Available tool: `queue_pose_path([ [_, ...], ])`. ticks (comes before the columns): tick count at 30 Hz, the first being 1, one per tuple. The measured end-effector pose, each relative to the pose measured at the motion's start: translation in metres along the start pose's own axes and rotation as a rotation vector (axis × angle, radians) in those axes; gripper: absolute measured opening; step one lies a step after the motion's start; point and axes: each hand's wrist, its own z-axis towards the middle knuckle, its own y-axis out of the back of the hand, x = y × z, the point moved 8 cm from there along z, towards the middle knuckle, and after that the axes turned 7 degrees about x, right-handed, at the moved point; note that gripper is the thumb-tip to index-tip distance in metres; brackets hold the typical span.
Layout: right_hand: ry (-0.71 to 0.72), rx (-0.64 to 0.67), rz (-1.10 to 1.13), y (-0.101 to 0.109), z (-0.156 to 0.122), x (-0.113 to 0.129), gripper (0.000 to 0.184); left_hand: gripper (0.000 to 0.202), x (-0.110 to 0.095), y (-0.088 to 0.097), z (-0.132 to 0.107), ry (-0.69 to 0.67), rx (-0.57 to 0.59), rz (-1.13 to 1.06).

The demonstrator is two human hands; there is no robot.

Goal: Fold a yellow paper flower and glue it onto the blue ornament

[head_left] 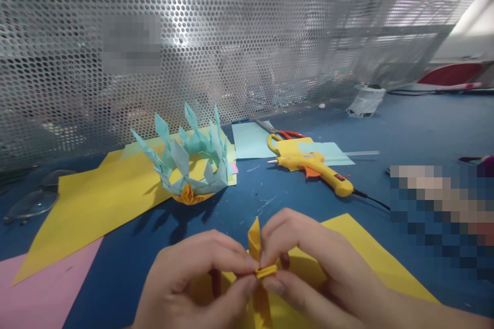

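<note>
Low in the middle, a small folded yellow paper piece [254, 237] is pinched between both hands, one pointed end standing up and a folded strip in front. My left hand [196, 272] grips it from the left with thumb and forefinger. From the right, my right hand [316, 257] holds the same piece between thumb and fingers. Beneath the hands lies a yellow paper sheet [358, 252]. Beyond them to the left stands a light-blue folded paper crown [179, 159] with pointed tips and an orange folded ornament [188, 194] at its front.
A yellow glue gun [312, 164] with a cord lies right of centre, near scissors [285, 134] and light-blue paper [250, 141]. Yellow sheets [96, 195], pink paper [50, 288] and glasses [31, 203] are at left. Behind rises a perforated metal screen [231, 25].
</note>
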Motion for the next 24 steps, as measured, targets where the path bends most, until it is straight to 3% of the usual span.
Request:
queue_pose_path([
  [3,0.010,0.008,0.021,-0.001,0.001,0.001,0.011,0.021,-0.001,-0.003,-0.002,-0.006,0.035,-0.011],
  [13,-0.002,0.017,0.018,-0.001,-0.003,0.004,0.019,0.020,-0.002,-0.005,0.003,-0.010,-0.007,-0.006],
  [24,0.016,0.005,0.025,0.001,0.000,0.004,0.017,0.018,0.008,-0.005,0.000,0.105,0.000,-0.105],
])
